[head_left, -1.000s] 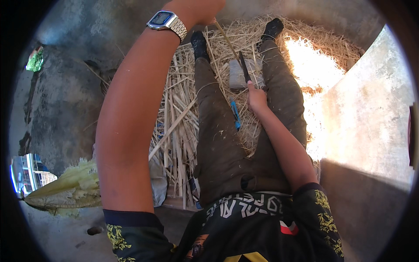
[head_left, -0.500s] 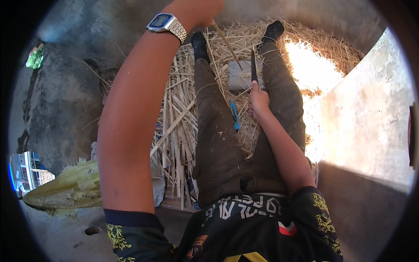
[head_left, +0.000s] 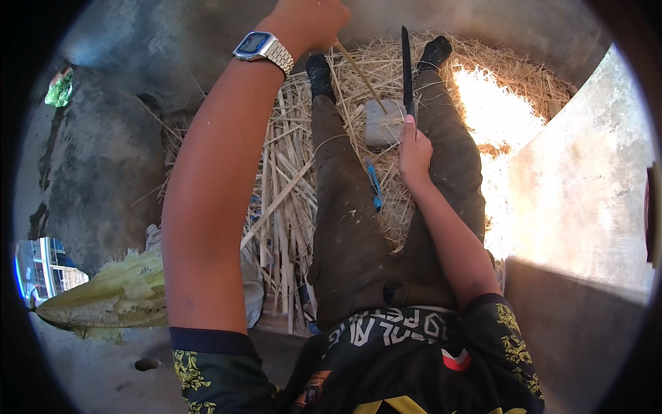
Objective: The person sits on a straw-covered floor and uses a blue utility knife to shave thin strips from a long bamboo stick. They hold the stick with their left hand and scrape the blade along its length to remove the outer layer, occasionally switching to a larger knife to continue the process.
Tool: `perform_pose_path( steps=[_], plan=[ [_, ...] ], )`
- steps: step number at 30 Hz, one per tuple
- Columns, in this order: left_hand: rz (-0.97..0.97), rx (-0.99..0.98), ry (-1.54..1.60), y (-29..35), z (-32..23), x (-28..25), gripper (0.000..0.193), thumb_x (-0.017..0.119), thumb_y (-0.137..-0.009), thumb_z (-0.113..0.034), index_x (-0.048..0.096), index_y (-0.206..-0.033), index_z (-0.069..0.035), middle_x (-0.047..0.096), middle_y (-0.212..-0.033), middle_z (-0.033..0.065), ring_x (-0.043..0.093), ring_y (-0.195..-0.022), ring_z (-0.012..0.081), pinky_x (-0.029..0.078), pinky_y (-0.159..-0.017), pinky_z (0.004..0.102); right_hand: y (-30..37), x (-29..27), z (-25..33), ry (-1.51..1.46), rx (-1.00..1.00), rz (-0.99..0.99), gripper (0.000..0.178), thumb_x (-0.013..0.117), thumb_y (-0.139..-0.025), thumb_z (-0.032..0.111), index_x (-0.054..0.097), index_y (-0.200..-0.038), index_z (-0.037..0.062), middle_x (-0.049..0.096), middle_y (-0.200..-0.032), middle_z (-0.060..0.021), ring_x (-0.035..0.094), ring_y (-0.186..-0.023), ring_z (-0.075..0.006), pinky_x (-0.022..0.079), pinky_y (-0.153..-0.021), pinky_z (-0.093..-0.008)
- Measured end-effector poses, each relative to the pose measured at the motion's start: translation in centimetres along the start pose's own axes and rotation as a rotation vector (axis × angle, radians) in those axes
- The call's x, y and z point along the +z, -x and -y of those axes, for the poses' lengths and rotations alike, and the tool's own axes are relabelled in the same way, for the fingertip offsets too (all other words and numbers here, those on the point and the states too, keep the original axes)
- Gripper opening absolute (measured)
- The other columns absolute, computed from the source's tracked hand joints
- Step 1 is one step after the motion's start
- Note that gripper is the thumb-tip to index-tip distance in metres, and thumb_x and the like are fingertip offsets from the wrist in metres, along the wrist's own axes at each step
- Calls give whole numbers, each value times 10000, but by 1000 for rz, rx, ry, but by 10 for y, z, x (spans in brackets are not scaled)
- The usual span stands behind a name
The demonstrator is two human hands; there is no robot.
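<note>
My left hand (head_left: 314, 24) is at the top of the view, closed around the upper end of a thin bamboo strip (head_left: 360, 73). The strip slants down to the right, and its lower end meets a grey block (head_left: 383, 130) between my shins. In my right hand (head_left: 415, 155) is a knife (head_left: 407, 65) with a long dark blade, pointing away from me. The blade stands to the right of the strip, apart from it. My right thumb lies along the knife near the base of the blade. The left fingers are partly cut off by the top edge.
A blue cutter (head_left: 374, 185) lies by my left thigh. Split bamboo strips (head_left: 279, 207) are piled left of my legs, and shavings (head_left: 510, 76) cover the floor around my feet. A yellowish sack (head_left: 114, 293) lies at far left. A concrete wall (head_left: 579, 186) rises at right.
The knife has swung upward, its tip now farther from me and more of its blade showing. My right hand has shifted slightly right. The left hand still holds the strip against the block.
</note>
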State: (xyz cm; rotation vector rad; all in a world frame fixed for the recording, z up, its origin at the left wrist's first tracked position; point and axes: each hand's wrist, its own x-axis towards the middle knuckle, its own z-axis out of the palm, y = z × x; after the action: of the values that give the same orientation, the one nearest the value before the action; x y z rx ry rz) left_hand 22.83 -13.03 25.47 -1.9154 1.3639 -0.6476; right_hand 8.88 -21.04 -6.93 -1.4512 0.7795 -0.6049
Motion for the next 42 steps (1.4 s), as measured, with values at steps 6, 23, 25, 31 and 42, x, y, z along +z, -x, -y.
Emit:
perform_pose_path(
  steps=[6, 23, 25, 31, 42],
  plan=[
    [-29, -15, 1, 7, 6, 7, 234, 748, -802, -354, 784, -777, -124, 749, -793, 89, 736, -780, 286, 541, -669, 419, 2, 4, -7, -13, 315, 208, 590, 511, -1026, 577, 457, -663, 115, 376, -515, 28, 410, -452, -91, 319, -433, -260],
    [-146, 5, 45, 33, 8, 26, 259, 738, -868, -418, 761, -839, -161, 700, -699, 46, 719, -739, 267, 554, -654, 404, -3, 6, -5, 39, 11, -43, 595, 514, -1031, 564, 497, -659, 100, 399, -505, 17, 438, -471, -110, 359, -489, -274],
    [-74, 5, 55, 32, 7, 22, 247, 737, -818, -385, 773, -779, -144, 728, -753, 79, 726, -751, 282, 538, -655, 421, 3, 11, -6, -201, -148, -84, 607, 511, -1031, 567, 542, -676, 75, 448, -527, -8, 467, -485, -127, 383, -499, -294],
    [-65, -13, 92, 15, 8, 10, 262, 739, -843, -410, 767, -812, -152, 717, -735, 66, 723, -746, 277, 545, -655, 411, -36, 15, -85, 377, 220, -24, 672, 509, -999, 606, 649, -842, -32, 642, -731, -197, 602, -702, -346, 474, -721, -440],
    [-31, -9, 49, 14, -2, -5, 223, 740, -784, -347, 780, -757, -128, 744, -781, 91, 732, -758, 285, 528, -656, 432, -16, 14, -49, 195, 74, 68, 817, 415, -1005, 677, 659, -759, -63, 676, -787, -257, 657, -763, -413, 484, -763, -503]
  ],
)
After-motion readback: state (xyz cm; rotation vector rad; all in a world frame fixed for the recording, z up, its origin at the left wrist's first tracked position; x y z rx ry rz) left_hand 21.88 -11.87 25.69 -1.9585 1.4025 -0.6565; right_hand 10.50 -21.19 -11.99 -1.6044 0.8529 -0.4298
